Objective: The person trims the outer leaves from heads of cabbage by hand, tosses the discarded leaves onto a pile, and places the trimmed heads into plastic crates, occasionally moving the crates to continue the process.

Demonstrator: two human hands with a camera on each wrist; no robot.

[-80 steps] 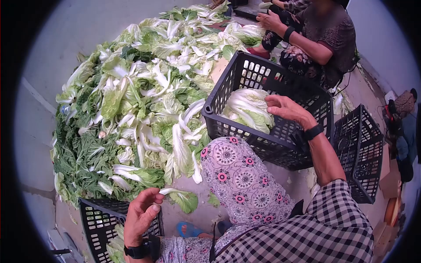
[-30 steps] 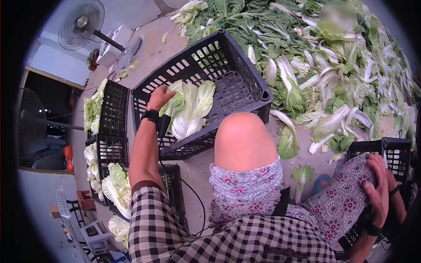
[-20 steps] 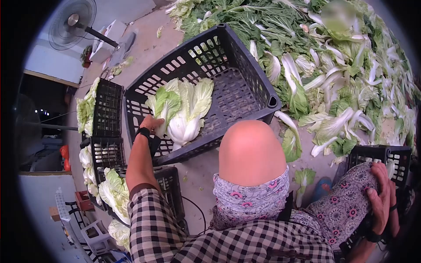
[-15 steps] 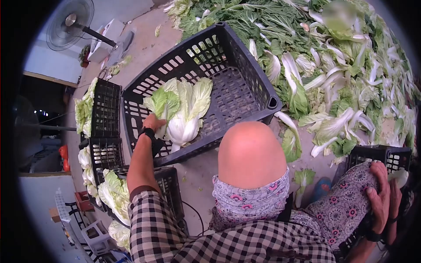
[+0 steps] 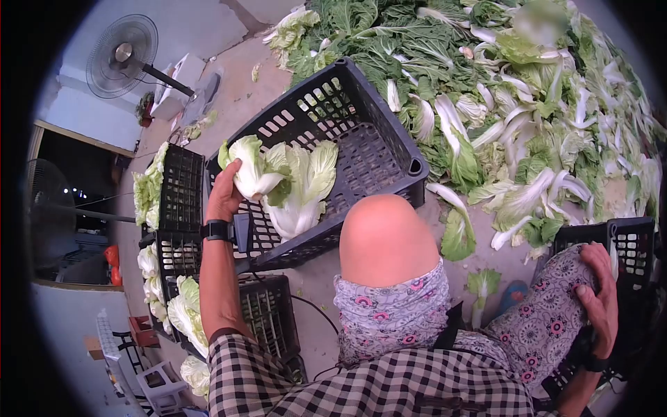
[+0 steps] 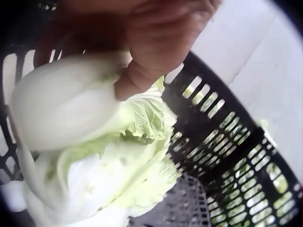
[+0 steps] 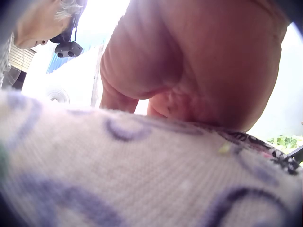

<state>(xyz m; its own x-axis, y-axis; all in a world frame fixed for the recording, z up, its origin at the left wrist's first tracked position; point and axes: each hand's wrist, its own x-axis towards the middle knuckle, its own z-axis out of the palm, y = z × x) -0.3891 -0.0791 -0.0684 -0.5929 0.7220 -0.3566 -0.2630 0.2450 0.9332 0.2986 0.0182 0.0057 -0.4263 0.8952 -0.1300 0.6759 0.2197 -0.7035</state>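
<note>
In the head view my left hand (image 5: 224, 198) grips a napa cabbage (image 5: 249, 169) above the left end of a black plastic crate (image 5: 396, 118). The thumb lies on the cabbage's side, and its cut white base faces right and down. Up close in the left wrist view, the thumb presses its pale, smooth stalk part (image 6: 66, 104). A second napa cabbage (image 5: 306, 177) lies in the crate, partly behind the held one. My right hand (image 5: 601, 292) rests on the patterned trousers (image 5: 538, 323) over my knee, holding nothing; the right wrist view shows it against the cloth.
A big heap of cabbage leaves (image 5: 528, 132) covers the floor at the upper right. Crates with cabbages (image 5: 187, 309) stand at the left, near a standing fan (image 5: 121, 55). Another crate (image 5: 632, 250) is at the far right. A cable (image 5: 319, 306) runs beside my leg.
The view has swung left from another crate, and my right hand has gone from a cabbage there to my knee. My left hand has gripped a cabbage, raised and turned it.
</note>
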